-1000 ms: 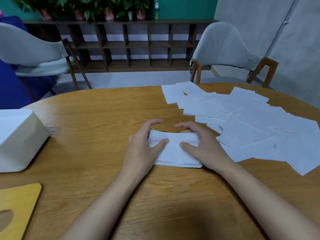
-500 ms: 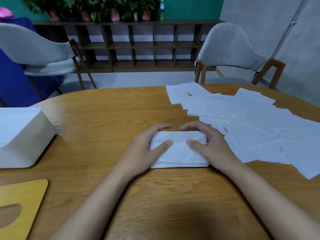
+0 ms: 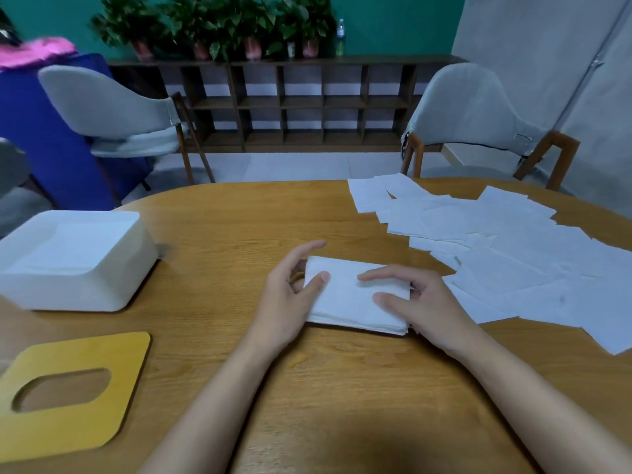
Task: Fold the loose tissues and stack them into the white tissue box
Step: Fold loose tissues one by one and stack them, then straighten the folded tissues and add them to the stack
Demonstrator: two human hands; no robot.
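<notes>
White folded stack (image 3: 355, 299) is clasped mid-frame on the bench (image 3: 239, 230) by left hand (image 3: 289, 302) and right hand (image 3: 431, 307), fingers (image 3: 379, 274) curled round its ends. Transfer to white tissue box (image 3: 78, 268), left, is judged outstanding; loose tissues (image 3: 513, 261), right, lie unfolded.

Nothing legible anywhere: no print to read on the white tissue box (image 3: 78, 261) at left, the yellow lid (image 3: 71, 388) at near left, the stack of folded tissues (image 3: 352, 302) or the loose tissues (image 3: 513, 254) at right. Label of the bottle (image 3: 339, 34) on the far shelf (image 3: 301, 100) too small to make out.
</notes>
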